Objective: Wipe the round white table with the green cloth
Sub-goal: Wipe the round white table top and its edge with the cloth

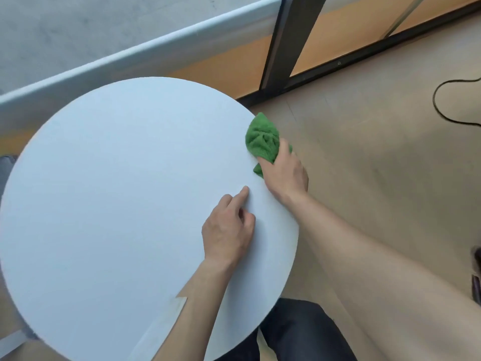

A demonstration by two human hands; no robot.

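The round white table (pixel 117 191) fills the left and middle of the view. A crumpled green cloth (pixel 263 140) sits at its right rim, partly hanging over the edge. My right hand (pixel 285 173) grips the cloth from the near side, at the table's edge. My left hand (pixel 227 227) rests on the tabletop near the right side, index finger stretched out flat, the other fingers curled, holding nothing.
A black cable (pixel 442 105) loops on the beige floor at the right. A dark metal frame post (pixel 286 43) and rail stand beyond the table. A pale ledge (pixel 130 56) runs along the back left. My dark trousers (pixel 299 332) show at the bottom.
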